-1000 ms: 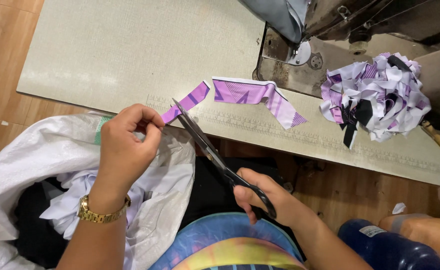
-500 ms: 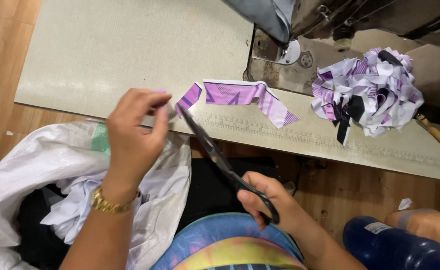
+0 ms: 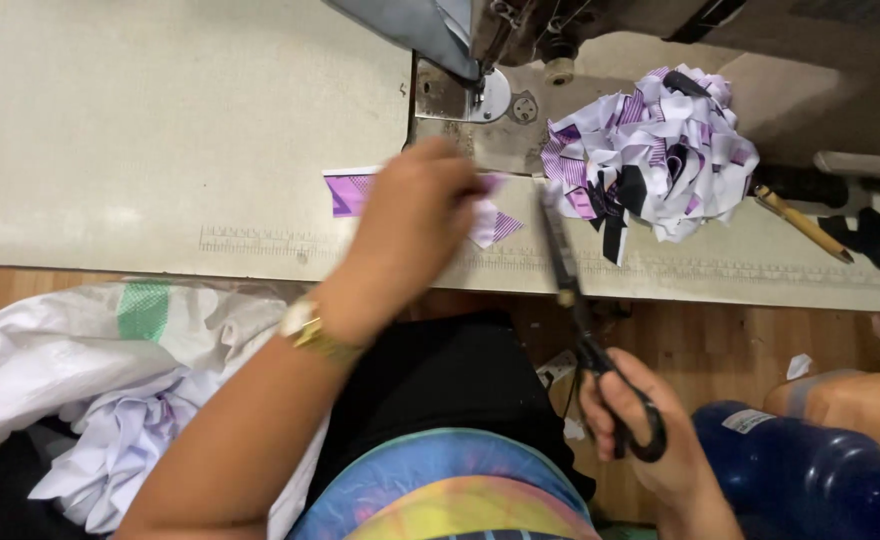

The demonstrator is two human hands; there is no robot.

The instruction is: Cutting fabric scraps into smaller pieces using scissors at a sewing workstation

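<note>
Left hand (image 3: 415,215) hovers over the flat purple-and-white fabric strip (image 3: 352,192) on the matte sewing table (image 3: 160,130), fingers curled together, apparently pinching it, though blur hides the grip. Right hand (image 3: 650,440) clamps the black scissors (image 3: 585,330), slim blades pointing at the crumpled scrap pile (image 3: 650,150).

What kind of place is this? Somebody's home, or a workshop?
Most likely a sewing workshop. A sewing machine stands on the table, a pile of fabric scraps lies beside it, and the right hand holds scissors while the left hand reaches a purple strip.
</note>
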